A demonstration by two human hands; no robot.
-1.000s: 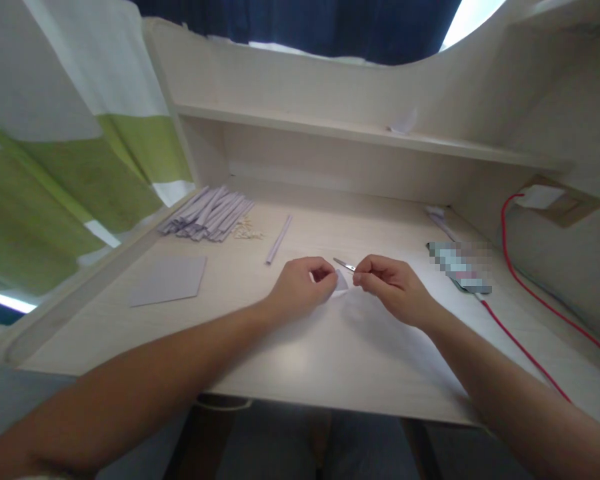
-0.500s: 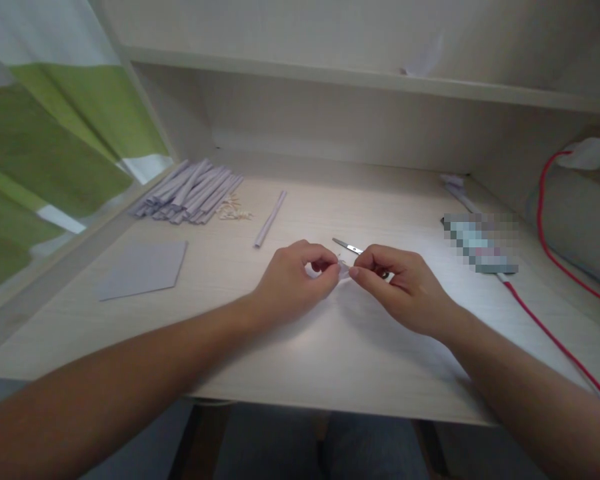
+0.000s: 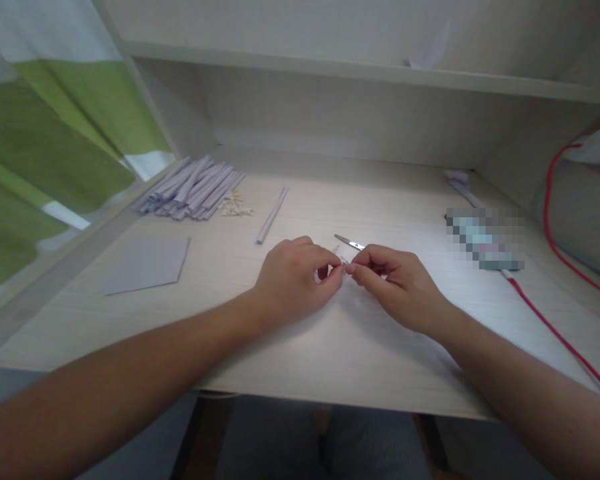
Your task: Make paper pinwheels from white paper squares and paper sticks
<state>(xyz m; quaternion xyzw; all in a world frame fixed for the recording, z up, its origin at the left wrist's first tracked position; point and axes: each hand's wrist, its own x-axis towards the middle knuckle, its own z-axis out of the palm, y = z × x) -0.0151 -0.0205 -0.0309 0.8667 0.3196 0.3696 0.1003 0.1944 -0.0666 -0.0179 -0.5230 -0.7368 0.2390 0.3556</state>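
Over the desk (image 3: 300,367), paper (image 3: 345,259) is pinched by the left hand (image 3: 300,277) and the right hand (image 3: 397,283), held close together. Just past it, scissors (image 3: 347,241) are partly hidden by the right hand. To the left, 1 card (image 3: 147,267) is laid flat. Farther back, 1 roll (image 3: 273,215) is set near piled rolls (image 3: 195,190).

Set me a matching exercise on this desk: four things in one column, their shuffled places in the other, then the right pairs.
1. Small, pale, thin piece
2. Silver metal scissors
3. Heap of pale lilac, rolled tubes
4. Thin red cable

A. At the back left of the pale wooden desk
B. Between the left hand and the right hand
C. Along the desk's right side
D. Partly hidden behind the right hand

Pairs: 1-B, 2-D, 3-A, 4-C
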